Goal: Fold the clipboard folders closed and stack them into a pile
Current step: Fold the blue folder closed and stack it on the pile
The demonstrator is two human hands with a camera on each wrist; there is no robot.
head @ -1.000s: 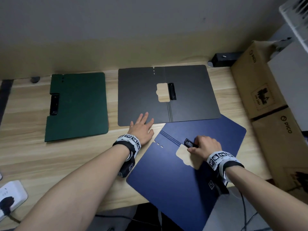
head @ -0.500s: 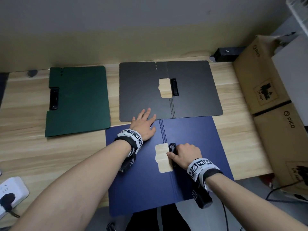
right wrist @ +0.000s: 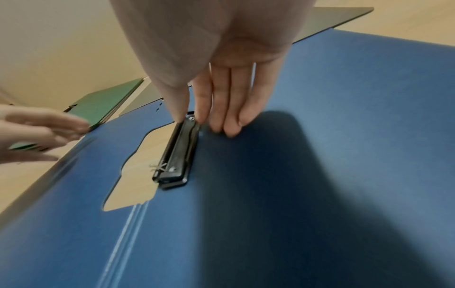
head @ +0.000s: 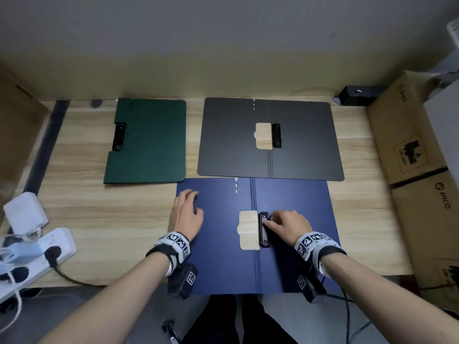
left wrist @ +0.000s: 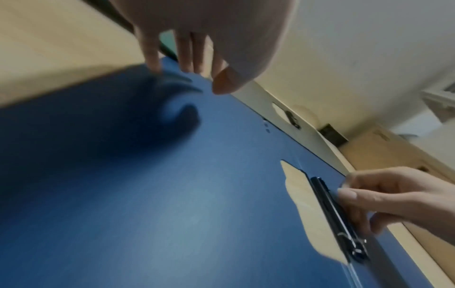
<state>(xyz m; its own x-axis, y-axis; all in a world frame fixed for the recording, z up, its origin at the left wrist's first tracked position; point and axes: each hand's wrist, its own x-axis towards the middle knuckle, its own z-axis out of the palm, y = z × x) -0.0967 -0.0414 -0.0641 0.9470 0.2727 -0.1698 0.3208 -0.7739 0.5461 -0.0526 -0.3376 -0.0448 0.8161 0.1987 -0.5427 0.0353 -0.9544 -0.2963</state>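
Note:
A blue clipboard folder (head: 218,256) lies open flat at the table's front edge, square to it. My right hand (head: 268,220) pinches the far end of its black clip (head: 263,230) between thumb and forefinger (right wrist: 191,117), with the other fingers resting on the right flap. Fingers straight, my left hand (head: 190,197) touches the left flap near its far left corner (left wrist: 187,72). Behind the blue one, a dark grey folder (head: 303,145) lies open. A green folder (head: 154,142) lies closed at the back left.
On the wooden table (head: 111,219), a white power strip (head: 44,254) with plugs and a white adapter (head: 24,212) sit at the left edge. Cardboard boxes (head: 409,135) stand along the right side. A small black box (head: 360,94) sits at the back right by the wall.
The blue folder has swung from a diagonal lie to square with the table, in front of the grey folder. My left hand moved from the grey folder's edge onto the blue left flap.

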